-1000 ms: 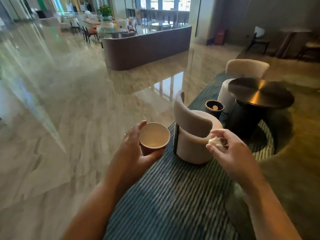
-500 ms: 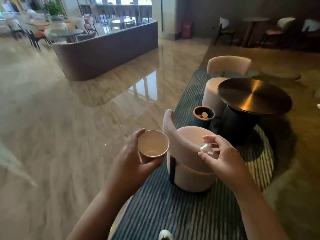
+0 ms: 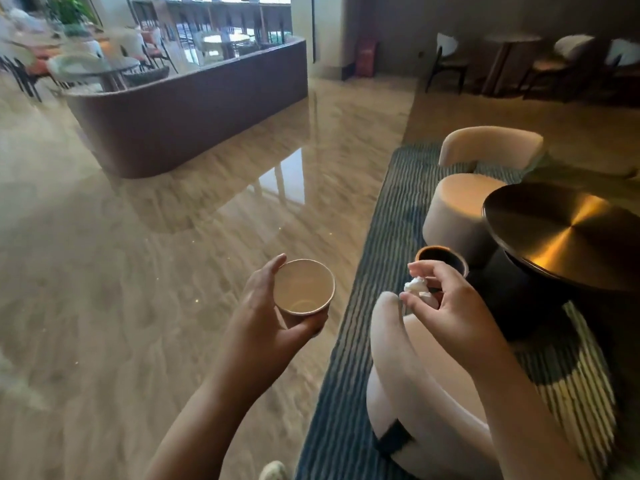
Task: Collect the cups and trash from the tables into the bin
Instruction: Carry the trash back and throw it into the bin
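The right hand (image 3: 446,306) pinches a crumpled white tissue wad (image 3: 417,287) between thumb and fingertips, with the other fingers loosely bent behind it. Just beyond those fingertips, and lower, stands the small round bin (image 3: 424,252). It sits on the striped rug (image 3: 346,410), close against the dark base of the round counter (image 3: 561,230). The hand covers the near part of the bin's rim, so what is inside cannot be made out.

The coming move turns on this relation: the bin's open mouth faces up, and it lies forward of and slightly below the wad. A short reach forward and a release would probably drop the wad in. The wad is a shapeless ball with no long axis.

The left hand (image 3: 266,313) grips a paper cup (image 3: 303,294) from the side and underneath, thumb along the far-left rim and fingers curled round the wall. The cup is in the air over the marble floor (image 3: 138,271), well to the left of the bin, so the right hand is clearly the nearer one. The cup's long axis is close to upright, and its mouth tips a little towards the camera. A faint ring shows at the bottom.

The curved back of a beige chair (image 3: 391,341) rises between the person and the bin. The cup will likely have to travel right, past that chair back, to reach the bin.
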`<state>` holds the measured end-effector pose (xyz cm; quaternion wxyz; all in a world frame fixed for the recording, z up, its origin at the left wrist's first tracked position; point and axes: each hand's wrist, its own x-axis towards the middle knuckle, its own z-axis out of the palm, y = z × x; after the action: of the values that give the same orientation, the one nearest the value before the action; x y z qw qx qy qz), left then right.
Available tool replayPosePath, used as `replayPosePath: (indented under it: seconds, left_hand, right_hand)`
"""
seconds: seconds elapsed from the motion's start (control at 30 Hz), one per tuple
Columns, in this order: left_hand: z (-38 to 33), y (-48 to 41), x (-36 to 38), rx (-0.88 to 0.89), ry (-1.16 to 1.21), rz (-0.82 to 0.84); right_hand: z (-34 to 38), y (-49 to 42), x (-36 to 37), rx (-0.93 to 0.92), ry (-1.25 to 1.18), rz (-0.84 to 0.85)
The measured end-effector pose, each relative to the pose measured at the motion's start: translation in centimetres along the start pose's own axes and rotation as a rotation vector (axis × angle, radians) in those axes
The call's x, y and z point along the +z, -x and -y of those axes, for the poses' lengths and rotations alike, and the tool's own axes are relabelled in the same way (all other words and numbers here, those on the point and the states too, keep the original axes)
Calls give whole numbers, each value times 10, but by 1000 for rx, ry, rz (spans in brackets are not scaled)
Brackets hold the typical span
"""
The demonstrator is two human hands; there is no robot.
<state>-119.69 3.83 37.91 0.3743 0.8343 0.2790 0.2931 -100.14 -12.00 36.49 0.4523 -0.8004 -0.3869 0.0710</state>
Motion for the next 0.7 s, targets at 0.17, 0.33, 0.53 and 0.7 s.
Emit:
replayPosePath:
  seconds: [0.17,0.33,0.53,0.7]
  left_hand:
    - [71,-139,-8,39,21,141]
    - [91,-259,29,123,60,299]
    - [101,-389,102,264,37,462]
    - [109,-501,172,300,-1,547]
  right_hand:
    - [1,-104,62,152,8,-63]
    - [-15,-182,76,235,41,-192]
    - [-84,-268,62,419,74,-362]
    - [-160,-356,45,517,122,-470]
